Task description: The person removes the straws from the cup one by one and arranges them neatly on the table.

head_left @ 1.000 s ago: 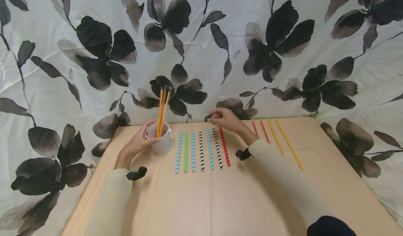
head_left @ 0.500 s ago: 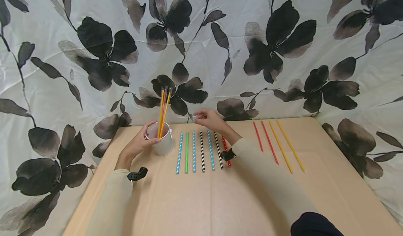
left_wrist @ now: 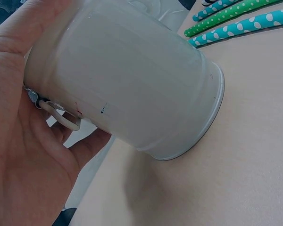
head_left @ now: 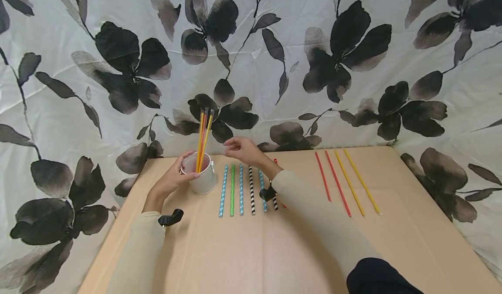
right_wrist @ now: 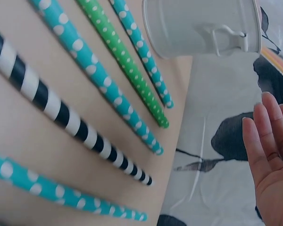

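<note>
My left hand (head_left: 169, 181) grips a small white metal pail (head_left: 205, 183) at the table's back left, thumb on the near side of its rim. In the left wrist view the pail (left_wrist: 132, 80) fills the middle and its wire handle lies by the palm. Several thin yellow and red straws (head_left: 201, 150) stand in the pail, their tops dark against the printed flower. My right hand (head_left: 244, 151) hovers above the table's back edge, right of the pail. In the right wrist view its fingers (right_wrist: 269, 136) are nearly straight, and nothing shows in them.
Patterned paper straws lie in a row right of the pail: blue dotted (head_left: 223, 191), green dotted (head_left: 232, 191), black-and-white striped (head_left: 252, 191) and red. Thin red straws (head_left: 338, 184) and yellow straws (head_left: 361, 181) lie farther right. Flower-printed cloth (head_left: 282, 106) hangs behind the table.
My right hand has moved left along the back edge, from above the red dotted straw toward the pail. The left hand and the pail have stayed in place.
</note>
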